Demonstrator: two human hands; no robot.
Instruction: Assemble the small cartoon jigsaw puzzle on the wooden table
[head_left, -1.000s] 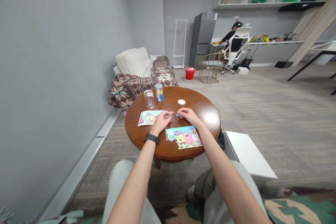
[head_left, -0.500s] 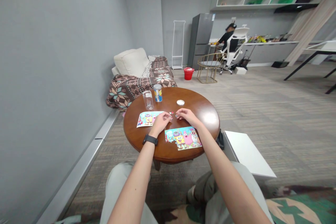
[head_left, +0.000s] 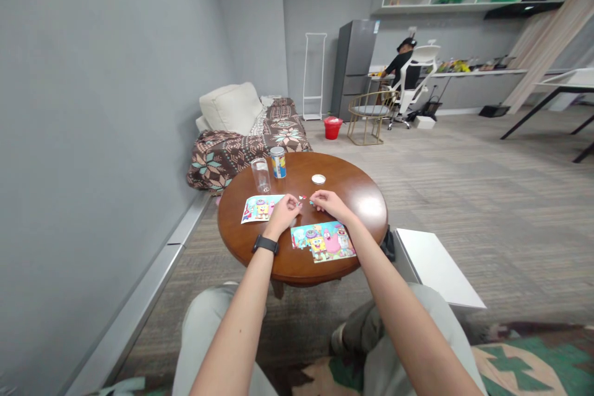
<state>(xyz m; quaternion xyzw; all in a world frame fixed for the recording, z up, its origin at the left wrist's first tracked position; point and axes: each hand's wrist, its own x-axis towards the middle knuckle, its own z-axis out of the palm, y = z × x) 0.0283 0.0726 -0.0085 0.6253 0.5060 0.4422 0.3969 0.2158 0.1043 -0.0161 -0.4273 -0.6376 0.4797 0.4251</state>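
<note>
My left hand [head_left: 284, 214], with a dark watch on its wrist, pinches a small puzzle piece [head_left: 298, 203] above the round table [head_left: 343, 182]. Facing it, my right hand [head_left: 328, 203] has its fingertips closed on a small bluish puzzle piece [head_left: 311, 202]. Between the hands lie a few loose red and white puzzle pieces [head_left: 302, 197]. A partly joined cartoon jigsaw puzzle [head_left: 330, 246] lies nearest me, its lower left part absent and its right edge under my right forearm. Left of it, a printed cartoon picture [head_left: 261, 208] is partly covered by my left hand.
At the table's far left stand a clear glass [head_left: 261, 176] and a cartoon-printed can [head_left: 279, 164]; a round lid [head_left: 318, 179] lies further right. A white box [head_left: 439, 266] stands right of the table. A covered sofa [head_left: 245, 142] is behind it. Far back, a person [head_left: 404, 68] sits.
Both hands stay nearly in place; the left fingers have curled slightly, and the view has tilted a little. The jigsaw and the other things on the table have not visibly moved.
</note>
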